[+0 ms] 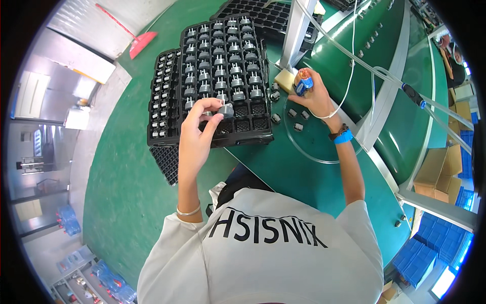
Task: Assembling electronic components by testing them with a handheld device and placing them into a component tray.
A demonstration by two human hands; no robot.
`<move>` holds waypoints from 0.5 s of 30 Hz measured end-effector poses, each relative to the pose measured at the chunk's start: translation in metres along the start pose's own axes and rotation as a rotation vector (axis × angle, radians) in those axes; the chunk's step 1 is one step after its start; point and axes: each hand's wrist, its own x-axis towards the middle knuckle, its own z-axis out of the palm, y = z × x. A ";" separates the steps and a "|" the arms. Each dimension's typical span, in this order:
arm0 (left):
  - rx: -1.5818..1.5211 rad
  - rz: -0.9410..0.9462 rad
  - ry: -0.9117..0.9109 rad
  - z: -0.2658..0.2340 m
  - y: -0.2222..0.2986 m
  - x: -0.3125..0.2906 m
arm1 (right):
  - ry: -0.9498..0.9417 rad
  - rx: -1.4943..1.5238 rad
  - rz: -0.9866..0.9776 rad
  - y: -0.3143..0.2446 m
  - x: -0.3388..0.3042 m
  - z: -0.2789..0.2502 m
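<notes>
Plug (227,111), pinched by your left hand (196,129) over the tray (248,139), seemed best held prongs-up. Right of the tray, your right hand (317,99) gripped a blue object (304,87).

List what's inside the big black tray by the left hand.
Grey pronged plugs sit in most pockets of the black tray. The left hand covers some near-left pockets; their contents cannot be seen.

Bright light is spreading evenly, white glare is streaking the green belt (397,152), a lower-right pane (443,285) is washing out, fisheye distortion is bending edges.
</notes>
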 end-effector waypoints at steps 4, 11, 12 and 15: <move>-0.314 -0.018 -0.082 0.005 0.010 -0.005 | -0.098 0.089 0.270 0.002 0.007 0.002; -0.577 -0.134 -0.056 0.000 0.006 -0.015 | 0.301 -0.082 0.318 0.066 0.026 -0.048; -0.578 -0.129 -0.071 0.000 0.007 -0.016 | 0.339 -0.245 0.342 0.083 0.027 -0.058; -0.579 -0.152 -0.082 0.002 0.007 -0.014 | 0.406 -0.432 0.346 0.114 0.029 -0.074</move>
